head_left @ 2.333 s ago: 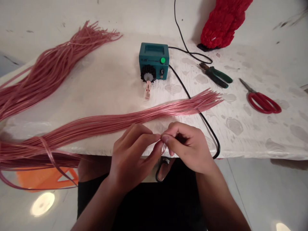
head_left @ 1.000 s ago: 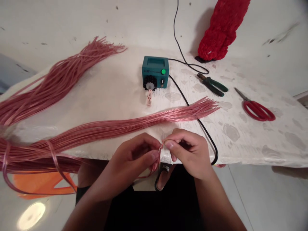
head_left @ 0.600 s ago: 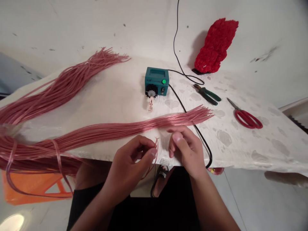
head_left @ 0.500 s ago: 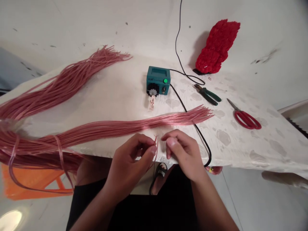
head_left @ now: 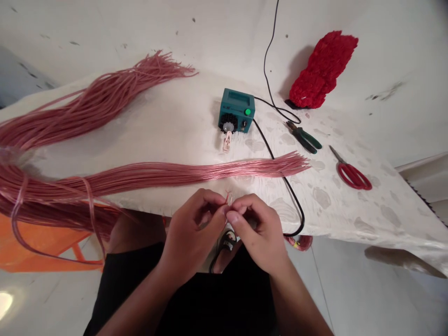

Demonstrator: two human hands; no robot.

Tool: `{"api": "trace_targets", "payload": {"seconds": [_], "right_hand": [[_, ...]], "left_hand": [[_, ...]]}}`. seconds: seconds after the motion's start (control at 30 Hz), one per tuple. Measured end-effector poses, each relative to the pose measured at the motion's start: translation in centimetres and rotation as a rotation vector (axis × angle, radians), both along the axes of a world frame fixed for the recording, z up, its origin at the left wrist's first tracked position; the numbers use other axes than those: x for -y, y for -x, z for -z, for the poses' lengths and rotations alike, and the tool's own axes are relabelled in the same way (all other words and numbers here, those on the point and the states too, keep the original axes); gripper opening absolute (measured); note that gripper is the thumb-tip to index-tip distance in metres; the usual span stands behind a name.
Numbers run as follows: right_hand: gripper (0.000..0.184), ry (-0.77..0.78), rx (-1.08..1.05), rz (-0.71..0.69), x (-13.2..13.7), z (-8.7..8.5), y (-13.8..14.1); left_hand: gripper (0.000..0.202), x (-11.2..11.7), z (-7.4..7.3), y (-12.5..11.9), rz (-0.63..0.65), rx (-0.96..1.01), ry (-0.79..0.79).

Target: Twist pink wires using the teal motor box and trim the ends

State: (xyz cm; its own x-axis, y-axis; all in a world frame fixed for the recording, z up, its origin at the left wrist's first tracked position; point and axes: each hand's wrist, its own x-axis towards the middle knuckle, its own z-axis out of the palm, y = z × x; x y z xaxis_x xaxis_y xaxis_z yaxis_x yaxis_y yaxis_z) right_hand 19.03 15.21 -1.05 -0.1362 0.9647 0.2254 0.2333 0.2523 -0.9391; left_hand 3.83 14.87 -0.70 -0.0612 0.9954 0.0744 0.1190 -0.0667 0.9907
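My left hand [head_left: 198, 231] pinches a thin reddish wire [head_left: 227, 198] between thumb and forefinger, its forked end sticking up above the fingertips. My right hand [head_left: 262, 228] meets it from the other side, thumb and forefinger closed on the wire at the same spot. The fingertips hide the exact hold. Just beyond both hands, a long bundle of pink wires [head_left: 182, 175] lies across the table, its cut ends to the right. Behind that stands a small teal machine [head_left: 238, 108] with a lit green button and a copper-coloured clip at its front.
Green-handled pliers [head_left: 305, 138] and red-handled scissors [head_left: 352, 175] lie on the right. A fluffy red object [head_left: 324, 70] leans against the wall. Another pink wire bundle [head_left: 122, 93] spreads at back left. A black cable [head_left: 296, 205] runs over the table edge. An orange stool [head_left: 45, 254] stands below left.
My right hand has moved left to the wire, and its fingers have closed there beside my left fingertips. My left hand keeps its pinch. The whole view has shifted slightly.
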Motion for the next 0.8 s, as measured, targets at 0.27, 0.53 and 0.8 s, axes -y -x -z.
{"api": "trace_targets", "payload": {"seconds": [0.27, 0.53, 0.8], "right_hand": [[0.01, 0.035, -0.077, 0.039, 0.8, 0.3, 0.2], [0.005, -0.323, -0.015, -0.044, 3.6, -0.4, 0.7], [0.016, -0.625, 0.262, -0.178, 7.4, -1.8, 1.1]], "left_hand": [[0.005, 0.9, 0.0, -0.1, 0.014, -0.008, 0.002], [0.011, 2.3, 0.2, -0.7, 0.163, 0.449, 0.161], [0.021, 4.8, -0.1, 0.0, 0.231, 0.406, 0.203]]}}
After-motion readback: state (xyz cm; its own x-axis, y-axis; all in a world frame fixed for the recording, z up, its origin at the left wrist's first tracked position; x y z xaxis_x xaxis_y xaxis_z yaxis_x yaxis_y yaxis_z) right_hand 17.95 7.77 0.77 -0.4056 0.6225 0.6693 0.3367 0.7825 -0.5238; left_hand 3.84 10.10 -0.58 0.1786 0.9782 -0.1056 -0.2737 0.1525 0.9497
